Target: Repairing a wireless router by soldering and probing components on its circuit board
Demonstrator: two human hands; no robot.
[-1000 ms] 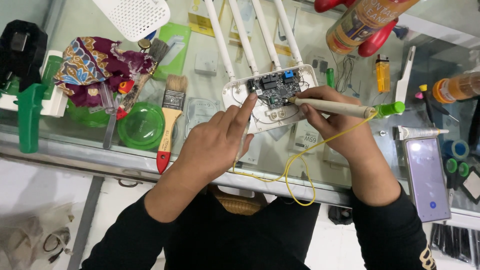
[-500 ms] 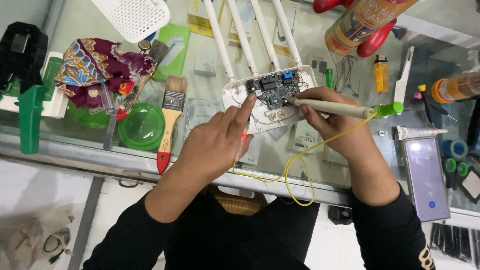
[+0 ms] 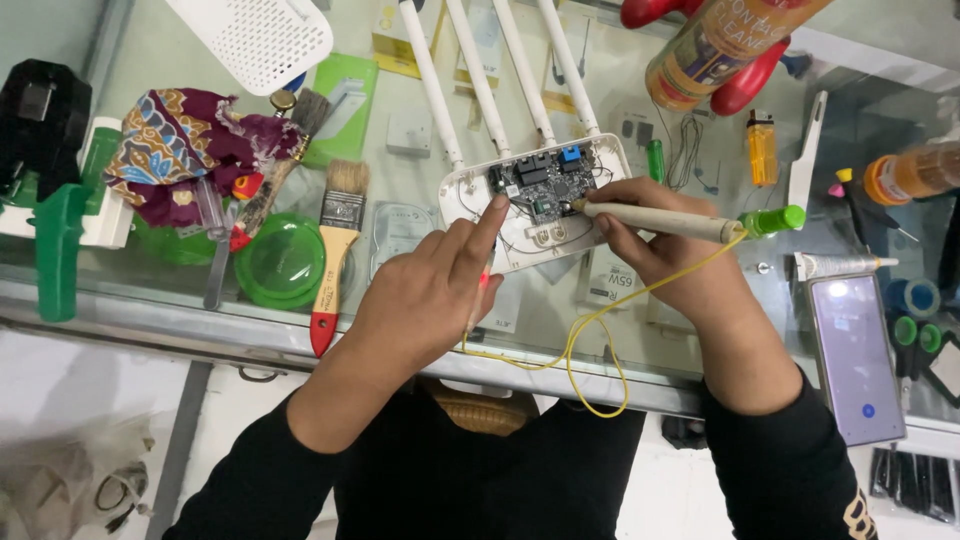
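While we look down from the head camera, our right hand (image 3: 665, 255) grips a cream pen-shaped tool (image 3: 655, 218) with a green end cap, fingers clenched around its barrel. Tool tip sits on the circuit board (image 3: 540, 182), right side of the board. A yellow wire (image 3: 580, 350) runs from the tool's green end, loops down past the surface (image 3: 420, 180) edge and back toward our left hand (image 3: 430, 290).

Left hand: index finger stretched out, tip touching the left edge of the board; other fingers curled. A thin red-tipped piece shows just under the hand; we cannot tell if it is gripped.

Board lies in an opened white router shell (image 3: 535, 205) with four white antennas (image 3: 490, 75) pointing away from us. Shell rests flat on the glass surface, roughly centre.

Left of the shell: a paintbrush (image 3: 335, 255) with a red handle tip, then a round green lid (image 3: 280, 260), then a patterned cloth (image 3: 190, 150). White perforated cover (image 3: 255, 35) at top left.

Right side: a phone (image 3: 855, 355) with lit screen near the surface edge, an orange lighter (image 3: 762, 145), a spray can (image 3: 715, 45) at top.
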